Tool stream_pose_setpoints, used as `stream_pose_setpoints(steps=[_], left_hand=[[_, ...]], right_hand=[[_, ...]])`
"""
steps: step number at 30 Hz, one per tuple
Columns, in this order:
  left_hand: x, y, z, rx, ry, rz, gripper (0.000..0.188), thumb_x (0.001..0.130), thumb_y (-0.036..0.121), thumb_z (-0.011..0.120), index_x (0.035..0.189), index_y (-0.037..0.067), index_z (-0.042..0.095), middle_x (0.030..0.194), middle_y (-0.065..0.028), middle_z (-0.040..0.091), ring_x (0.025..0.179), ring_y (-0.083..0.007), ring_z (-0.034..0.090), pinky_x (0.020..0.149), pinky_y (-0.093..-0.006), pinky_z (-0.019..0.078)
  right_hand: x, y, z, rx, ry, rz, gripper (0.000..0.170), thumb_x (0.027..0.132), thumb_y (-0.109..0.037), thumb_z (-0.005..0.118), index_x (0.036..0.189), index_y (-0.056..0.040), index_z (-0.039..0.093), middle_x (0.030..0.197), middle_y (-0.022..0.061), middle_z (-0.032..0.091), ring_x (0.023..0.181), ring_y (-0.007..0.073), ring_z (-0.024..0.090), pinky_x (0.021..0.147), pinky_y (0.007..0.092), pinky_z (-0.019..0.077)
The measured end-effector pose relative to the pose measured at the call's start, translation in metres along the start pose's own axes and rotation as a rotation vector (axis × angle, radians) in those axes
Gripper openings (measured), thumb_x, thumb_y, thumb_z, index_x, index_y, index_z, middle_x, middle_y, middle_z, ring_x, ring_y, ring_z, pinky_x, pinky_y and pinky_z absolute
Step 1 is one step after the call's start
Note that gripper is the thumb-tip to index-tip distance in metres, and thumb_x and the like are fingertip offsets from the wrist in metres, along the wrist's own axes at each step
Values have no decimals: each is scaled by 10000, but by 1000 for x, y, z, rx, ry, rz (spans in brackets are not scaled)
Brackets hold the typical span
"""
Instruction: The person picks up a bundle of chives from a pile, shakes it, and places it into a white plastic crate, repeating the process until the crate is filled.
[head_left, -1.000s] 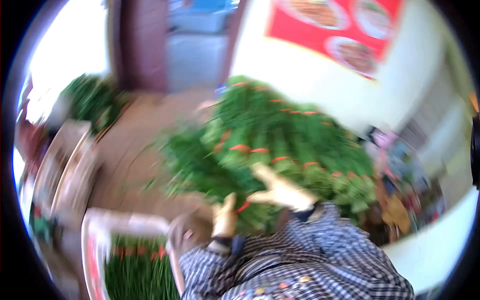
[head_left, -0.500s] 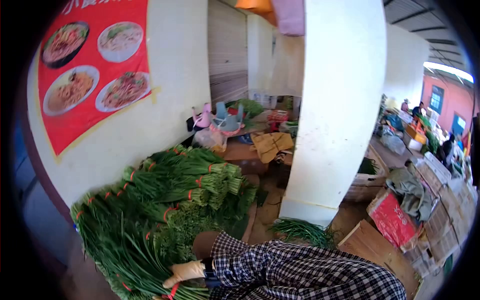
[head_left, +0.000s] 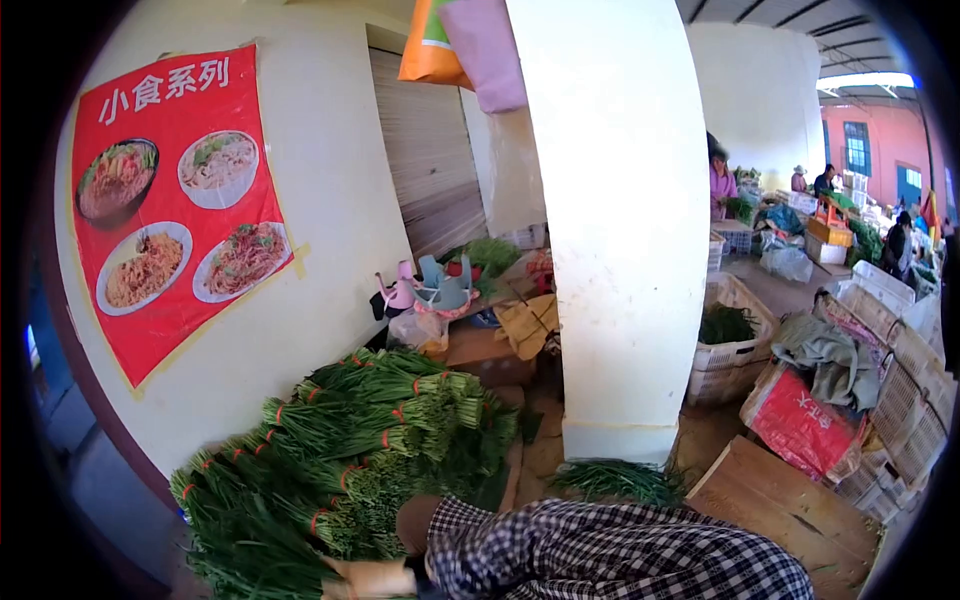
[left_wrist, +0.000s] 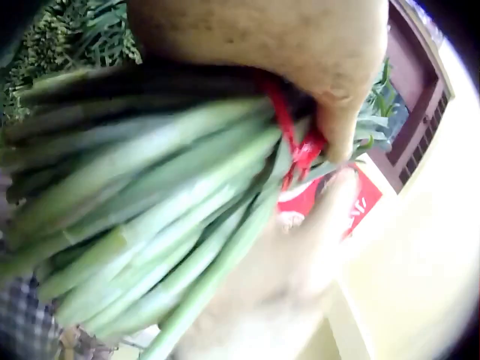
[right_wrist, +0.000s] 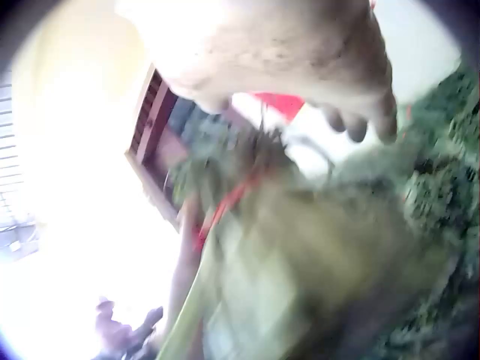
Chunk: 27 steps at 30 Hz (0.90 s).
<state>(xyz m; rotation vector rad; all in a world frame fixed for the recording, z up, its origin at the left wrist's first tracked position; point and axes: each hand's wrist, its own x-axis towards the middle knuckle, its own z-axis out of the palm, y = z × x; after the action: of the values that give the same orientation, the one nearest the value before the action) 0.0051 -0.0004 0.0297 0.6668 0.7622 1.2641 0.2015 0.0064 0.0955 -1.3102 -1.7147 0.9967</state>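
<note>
My left hand [left_wrist: 285, 37] grips a bunch of leafy green stalks [left_wrist: 172, 202] near its red tie in the left wrist view. The bunch's pale stalk ends fan out toward the camera. My right hand [right_wrist: 285, 60] has its fingers extended above the blurred bunch [right_wrist: 300, 262] in the right wrist view. In the head view that hand shows as a blur at the bottom edge, beside a large pile of tied green bunches [head_left: 350, 450]. The left hand is hidden there, below the frame.
The pile lies against a white wall bearing a red food poster [head_left: 180, 210]. A white pillar [head_left: 625, 220] stands ahead. To the right are a plastic crate [head_left: 735, 340], a wooden board [head_left: 780, 510] and a red bag [head_left: 800, 430]. Loose greens [head_left: 620, 480] lie at the pillar's foot.
The head view has swung right, away from the doorway, then tilted up, so the pile sits lower. Both hands showed earlier; now only the right one does, at the bottom edge.
</note>
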Motion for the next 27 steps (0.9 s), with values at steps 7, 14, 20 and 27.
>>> stream_pose_setpoints(steps=[7, 14, 20, 27], left_hand=[[-20, 11, 6, 145, 18, 152, 678, 988, 464, 668, 1437, -22, 521, 1419, -206, 551, 1158, -340, 587, 996, -500, 498], [4, -18, -8, 337, -52, 173, 675, 928, 293, 778, 1417, -76, 495, 1344, -245, 594, 1038, -342, 665, 815, -491, 584], [-27, 16, 15, 216, 251, -47, 367, 861, 325, 831, 972, 141, 534, 780, -104, 606, 372, -210, 431, 344, -366, 340], [-16, -11, -19, 127, -22, 292, 355, 925, 84, 755, 1262, 30, 659, 1171, -45, 711, 1063, -195, 650, 954, -365, 525]], right_hand=[[9, -6, -26, 316, -258, 87, 1137, 962, -639, 614, 1653, -115, -122, 1727, 212, 25, 1594, 353, 94, 1266, 472, 233], [5, -58, -14, 183, -10, -32, 1108, 870, -481, 789, 1640, -42, 124, 1478, 284, 513, 1333, 377, 531, 1103, 435, 427], [22, -27, 14, 421, -15, -166, 460, 872, -170, 793, 1284, -11, 665, 1199, 80, 723, 1101, 160, 633, 992, 342, 508], [33, -8, 29, 483, -62, -107, 379, 862, -56, 784, 1226, 10, 703, 1166, 72, 748, 1037, 190, 692, 910, 338, 548]])
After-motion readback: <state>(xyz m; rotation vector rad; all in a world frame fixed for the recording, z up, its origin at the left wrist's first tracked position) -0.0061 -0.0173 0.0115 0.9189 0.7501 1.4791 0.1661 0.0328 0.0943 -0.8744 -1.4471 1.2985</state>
